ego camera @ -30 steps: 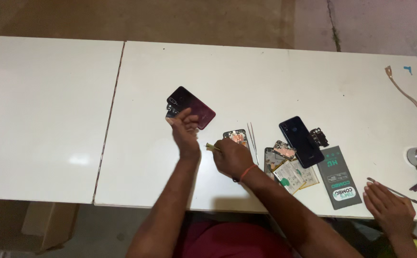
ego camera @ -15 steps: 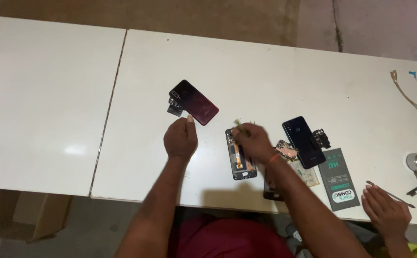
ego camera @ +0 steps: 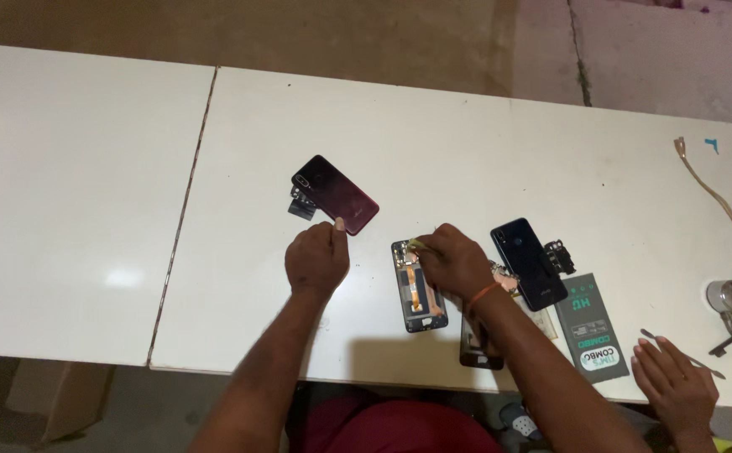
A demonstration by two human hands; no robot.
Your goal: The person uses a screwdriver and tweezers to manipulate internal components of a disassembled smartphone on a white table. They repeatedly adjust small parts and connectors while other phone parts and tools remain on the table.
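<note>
A long white table fills the view from the head camera, its two panels meeting at a seam near nine o'clock. The person's two bare forearms reach in from six o'clock.

The left hand rests knuckles-up on the table just left of centre, its fingers curled loosely, one fingertip touching the lower corner of a dark red phone back cover that lies flat at eleven o'clock of the hand. A small black part pokes out from under that cover's left edge.

The right hand, an orange band at its wrist, sits at centre over the upper end of an opened phone frame that lies flat with its orange inner parts showing. Its fingers are pinched on a small pale tool at the frame's top.

At three o'clock of that hand lies a dark blue phone back cover, with a small black component just beside it. A grey-green packet lies at four o'clock. Another person's hand rests at the table edge near five o'clock, beside a thin metal tool.
</note>
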